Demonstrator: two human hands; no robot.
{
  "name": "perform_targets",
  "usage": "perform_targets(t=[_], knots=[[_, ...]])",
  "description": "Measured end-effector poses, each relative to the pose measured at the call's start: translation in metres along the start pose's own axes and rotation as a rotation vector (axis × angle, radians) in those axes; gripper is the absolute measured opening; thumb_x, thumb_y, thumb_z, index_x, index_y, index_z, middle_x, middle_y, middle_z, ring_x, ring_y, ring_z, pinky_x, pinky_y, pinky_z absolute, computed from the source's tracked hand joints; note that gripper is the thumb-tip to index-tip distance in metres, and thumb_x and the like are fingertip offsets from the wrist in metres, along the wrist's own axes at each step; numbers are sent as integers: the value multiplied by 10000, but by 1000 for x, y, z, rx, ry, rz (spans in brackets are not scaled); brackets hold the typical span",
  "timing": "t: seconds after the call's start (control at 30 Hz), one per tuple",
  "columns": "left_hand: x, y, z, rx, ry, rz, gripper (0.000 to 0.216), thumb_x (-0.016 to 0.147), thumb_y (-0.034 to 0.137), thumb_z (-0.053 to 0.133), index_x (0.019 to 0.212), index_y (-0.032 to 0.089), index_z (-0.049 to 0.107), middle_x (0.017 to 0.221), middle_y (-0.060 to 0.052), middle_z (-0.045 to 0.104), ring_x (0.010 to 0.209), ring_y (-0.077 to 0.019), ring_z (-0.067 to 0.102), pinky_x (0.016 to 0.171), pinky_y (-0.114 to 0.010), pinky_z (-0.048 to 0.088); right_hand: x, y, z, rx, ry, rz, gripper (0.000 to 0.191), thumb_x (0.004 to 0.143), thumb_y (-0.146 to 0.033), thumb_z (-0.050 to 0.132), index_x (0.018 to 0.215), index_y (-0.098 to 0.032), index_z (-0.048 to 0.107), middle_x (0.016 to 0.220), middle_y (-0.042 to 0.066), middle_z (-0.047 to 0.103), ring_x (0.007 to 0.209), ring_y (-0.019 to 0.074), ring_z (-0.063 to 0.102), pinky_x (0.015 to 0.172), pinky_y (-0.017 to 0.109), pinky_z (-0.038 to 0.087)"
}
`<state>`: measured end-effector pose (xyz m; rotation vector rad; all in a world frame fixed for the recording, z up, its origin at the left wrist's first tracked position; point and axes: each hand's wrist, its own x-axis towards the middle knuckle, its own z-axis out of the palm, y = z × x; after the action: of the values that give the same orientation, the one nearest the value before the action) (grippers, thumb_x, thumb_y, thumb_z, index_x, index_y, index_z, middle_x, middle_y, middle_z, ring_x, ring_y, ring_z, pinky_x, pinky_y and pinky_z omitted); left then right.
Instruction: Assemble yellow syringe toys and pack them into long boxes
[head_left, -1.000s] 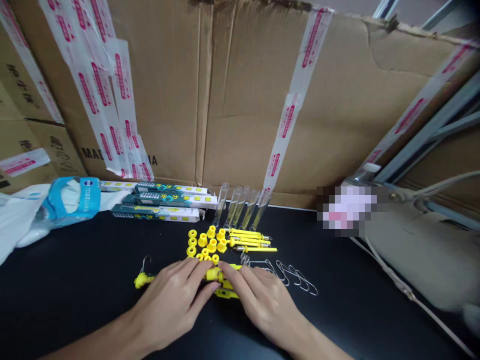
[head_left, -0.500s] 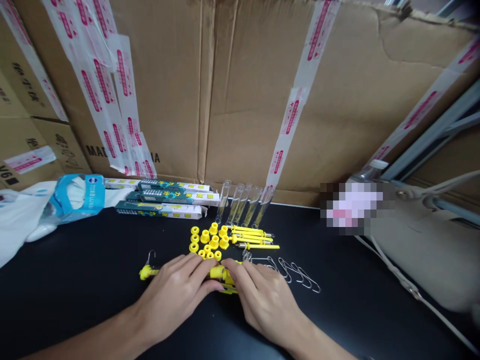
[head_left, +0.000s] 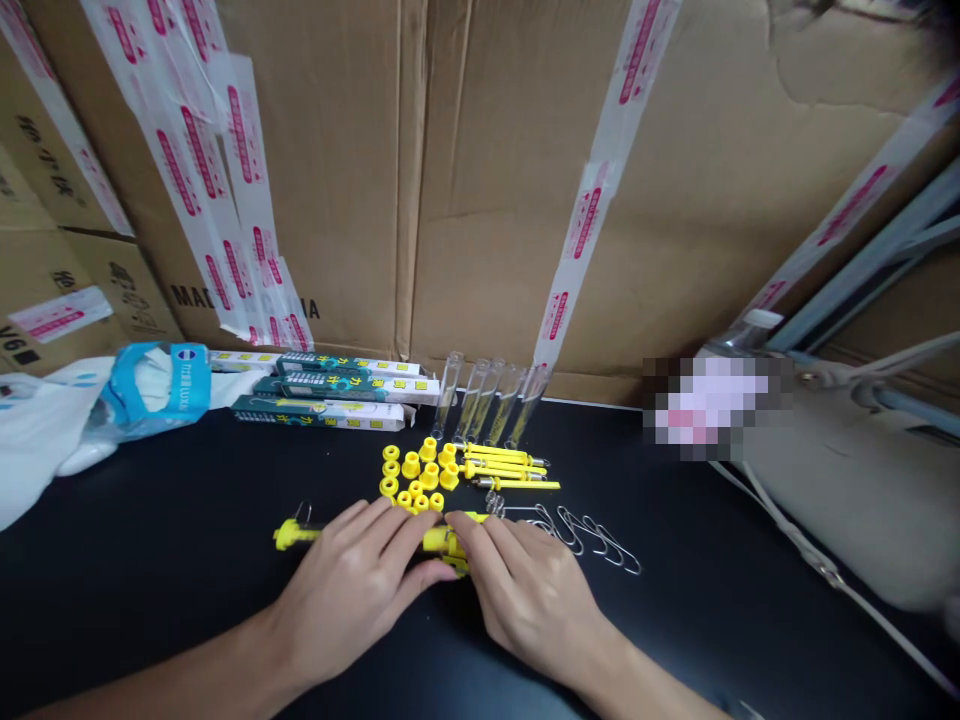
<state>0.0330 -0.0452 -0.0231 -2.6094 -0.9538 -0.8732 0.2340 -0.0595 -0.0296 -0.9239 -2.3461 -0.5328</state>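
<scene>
Both hands clamped on a yellow part

The left hand [head_left: 360, 570] curls its fingers over a yellow part [head_left: 439, 541] with the thumb below, and the right hand [head_left: 536, 590] closes on it from the other side. The part lies at the near middle of the scene, mostly covered, its middle showing between the fingertips. A yellow knob [head_left: 286, 535] sticks out left of the left hand, a hook [head_left: 304, 512] beside it; the fingers hide whether knob and part join.

The table [head_left: 420, 660] is black. Just beyond the hands lie yellow rings [head_left: 390, 468] and caps [head_left: 428, 476], with rods [head_left: 510, 470] to their right and wire hooks [head_left: 600, 540] nearer. Cardboard [head_left: 495, 250] walls the far side; a pale bag [head_left: 810, 490] sits at the right.

Clear tubes [head_left: 491, 400] stand upright beyond the caps. To their left lie slim boxes [head_left: 315, 412], contents hidden. At far left, a blue pack [head_left: 154, 385] shows white sheets through its opening. A capped bottle [head_left: 754, 328] stands behind the bag.
</scene>
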Motion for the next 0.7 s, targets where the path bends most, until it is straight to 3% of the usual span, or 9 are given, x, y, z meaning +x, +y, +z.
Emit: perform_targets(t=[0.17, 0.33, 0.57, 0.7], knots=[[-1, 0, 0, -1, -9, -38, 354, 1046, 375, 360, 1091, 130, 611, 887, -65, 751, 733, -237, 702, 644, -386, 522, -2, -2, 1, -29, -3, -16, 299, 984, -60, 341, 1143, -16, 591, 694, 63, 645, 553, 189, 575, 518, 317, 417], [-2, 0, 0, -114, -37, -112, 345, 1044, 384, 366, 948, 176, 625, 830, -35, 733, 722, -227, 700, 652, -373, 540, 0, -2, -1, -23, -15, -22, 265, 1009, -105, 371, 1138, -33, 591, 685, 50, 643, 550, 181, 585, 508, 313, 409], [-2, -5, 3, -244, -62, -164, 353, 1026, 433, 409, 923, 188, 641, 816, -17, 730, 721, -180, 712, 683, -296, 558, -1, -2, 4, 70, -57, 19, 244, 1028, -121, 361, 1160, -44, 552, 753, 64, 681, 607, 178, 640, 557, 297, 461], [-1, -4, 2, -281, -59, -158, 351, 1027, 430, 407, 889, 183, 614, 783, -12, 719, 672, -166, 710, 617, -266, 547, 0, 0, 5, 108, -42, 47, 277, 1026, -95, 291, 1027, -106, 568, 715, 48, 671, 550, 161, 606, 520, 278, 424]])
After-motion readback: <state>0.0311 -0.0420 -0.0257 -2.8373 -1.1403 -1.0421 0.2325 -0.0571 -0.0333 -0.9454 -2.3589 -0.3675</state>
